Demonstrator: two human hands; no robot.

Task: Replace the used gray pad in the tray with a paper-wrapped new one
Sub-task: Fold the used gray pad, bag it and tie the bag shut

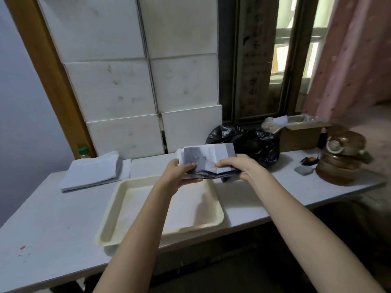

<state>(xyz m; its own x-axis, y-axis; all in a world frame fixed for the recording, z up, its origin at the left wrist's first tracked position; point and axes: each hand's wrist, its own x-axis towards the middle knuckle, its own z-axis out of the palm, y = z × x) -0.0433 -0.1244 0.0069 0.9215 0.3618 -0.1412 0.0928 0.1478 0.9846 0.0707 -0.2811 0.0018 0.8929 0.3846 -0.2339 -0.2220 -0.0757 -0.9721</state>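
Head view, removal step. Both hands hold the used gray pad [208, 160], folded together with white paper, just above the far rim of the cream tray [110, 208] at centre frame. The left hand [179, 174] closes its fingers on the bundle's left edge, thumb on top; the right hand [234, 166] grips the right edge likewise. The tray bed appears cleared, with only a pale liner or residue visible. A stack of white paper sheets [93, 172] lies at left of centre on the table [53, 229]; a black bag [249, 142] sits just beyond the hands. Judged next move: discard the bundle, probably into the bag, which calls for compact folding so nothing spills, then fetch a wrapped new pad, whose location cannot be told.
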